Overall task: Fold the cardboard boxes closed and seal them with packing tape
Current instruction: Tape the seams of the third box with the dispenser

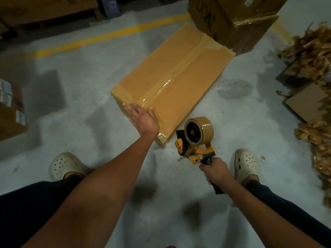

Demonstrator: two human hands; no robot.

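A closed tan cardboard box (pixel 179 76) lies on the grey floor, with a glossy strip of packing tape (pixel 177 76) running along its centre seam. My left hand (pixel 141 117) lies flat with straight fingers on the box's near end, by the end of the tape strip. My right hand (pixel 217 172) grips the black handle of a yellow tape dispenser (pixel 194 142) carrying a brown tape roll. The dispenser hovers just off the box's near right corner, not touching it.
A larger taped box (pixel 238 20) stands behind the far end. Crumpled used tape and flat cardboard pieces (pixel 311 97) pile up at the right. Labelled boxes (pixel 10 111) sit at the left. A yellow floor line (pixel 111 34) runs behind. My feet in pale clogs flank my arms.
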